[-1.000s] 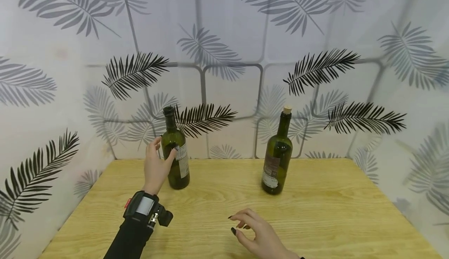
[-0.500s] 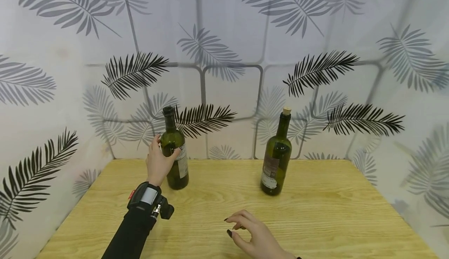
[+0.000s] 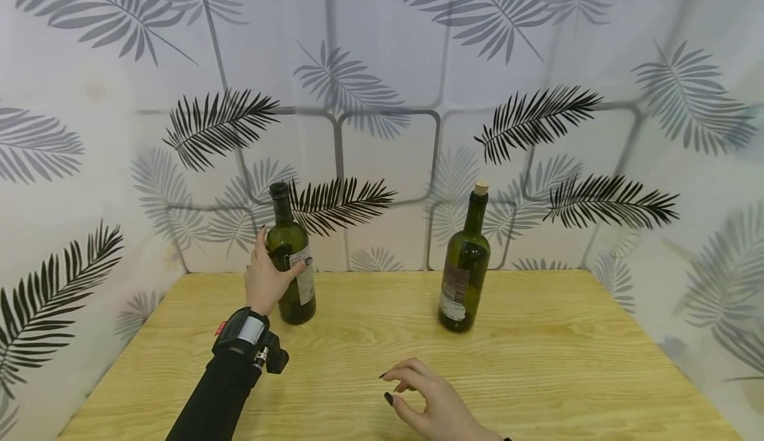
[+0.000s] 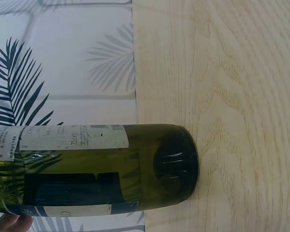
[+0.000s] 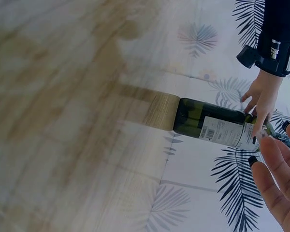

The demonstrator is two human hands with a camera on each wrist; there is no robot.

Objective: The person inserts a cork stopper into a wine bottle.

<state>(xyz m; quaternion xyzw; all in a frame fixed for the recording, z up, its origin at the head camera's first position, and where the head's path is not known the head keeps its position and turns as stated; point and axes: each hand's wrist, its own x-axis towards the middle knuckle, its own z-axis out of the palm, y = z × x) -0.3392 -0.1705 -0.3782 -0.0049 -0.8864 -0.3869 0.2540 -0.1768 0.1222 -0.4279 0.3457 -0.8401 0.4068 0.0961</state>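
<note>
The green bottle (image 3: 298,292) stands upright left of centre in the head view, its left flank partly covered by the left hand (image 3: 266,278). That hand grips it below the shoulder, thumb across the label side, other fingers partly hidden around the opposite side. The right hand (image 3: 438,398), its wrist cut off at the bottom edge, has loosely bent fingers and a moderate gap between thumb and forefinger. The left wrist view crops the bottle's neck but shows its base and two labels; much of the print is hard to read. In the right wrist view, the right hand's fingers partly cover the neck. Only the head view shows the corked bottle (image 3: 468,262), upright right of centre on the wood-grain bench (image 3: 370,335), before a leaf-patterned wall (image 3: 388,30).
</note>
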